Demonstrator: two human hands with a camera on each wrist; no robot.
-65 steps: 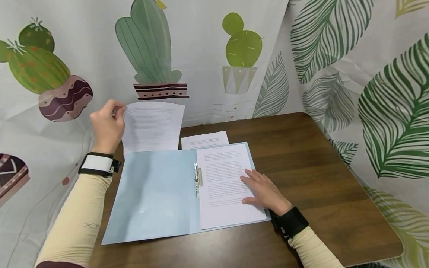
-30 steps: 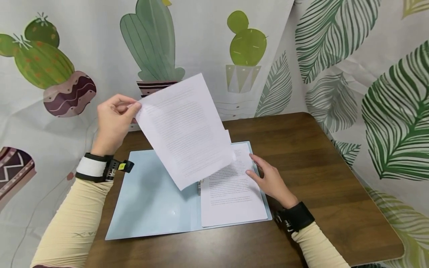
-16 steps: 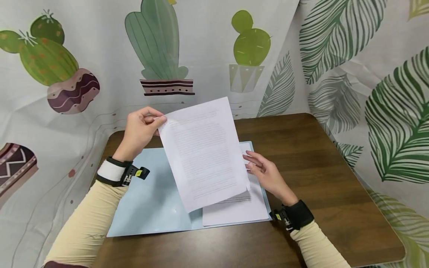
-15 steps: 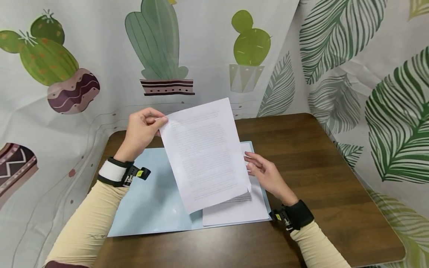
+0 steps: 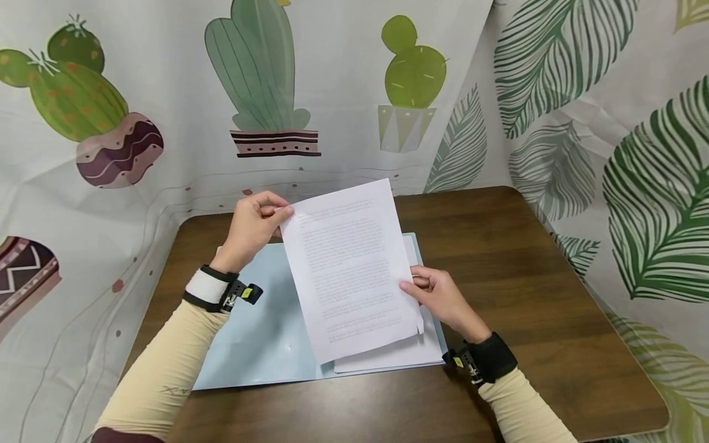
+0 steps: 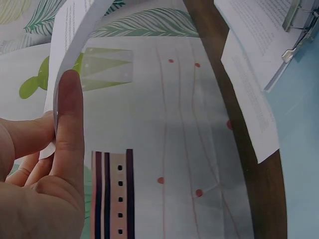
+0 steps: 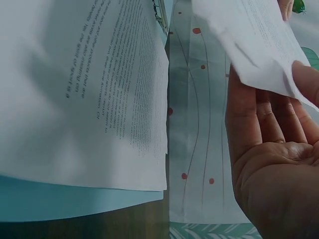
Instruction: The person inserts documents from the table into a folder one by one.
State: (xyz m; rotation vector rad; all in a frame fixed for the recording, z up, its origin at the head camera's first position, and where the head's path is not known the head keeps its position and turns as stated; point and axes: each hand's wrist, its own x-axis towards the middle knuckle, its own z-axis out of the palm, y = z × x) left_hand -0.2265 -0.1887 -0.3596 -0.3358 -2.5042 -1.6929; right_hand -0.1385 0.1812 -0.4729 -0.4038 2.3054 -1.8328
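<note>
A printed sheet of paper (image 5: 349,271) is held up, tilted, over an open light-blue folder (image 5: 255,332). My left hand (image 5: 252,231) pinches its upper left corner between thumb and fingers. At the sheet's right edge, my right hand (image 5: 445,301) has the thumb in front and the fingers behind. A small torn or folded flap shows near the lower right corner. Beneath the sheet, a stack of printed pages (image 5: 401,354) lies on the folder's right side, partly covered. The folder's metal clip (image 6: 288,55) shows in the left wrist view; the raised sheet hides it from the head view.
The folder lies on a brown wooden table (image 5: 532,295). Another printed sheet (image 6: 249,99) sticks out past the folder's far edge in the left wrist view. Behind the table hangs a cloth (image 5: 338,74) printed with cacti and leaves.
From the far left, my left hand has brought the sheet rightward over the folder and lowered it. My right hand has left the page stack and now grips the sheet's right edge.
</note>
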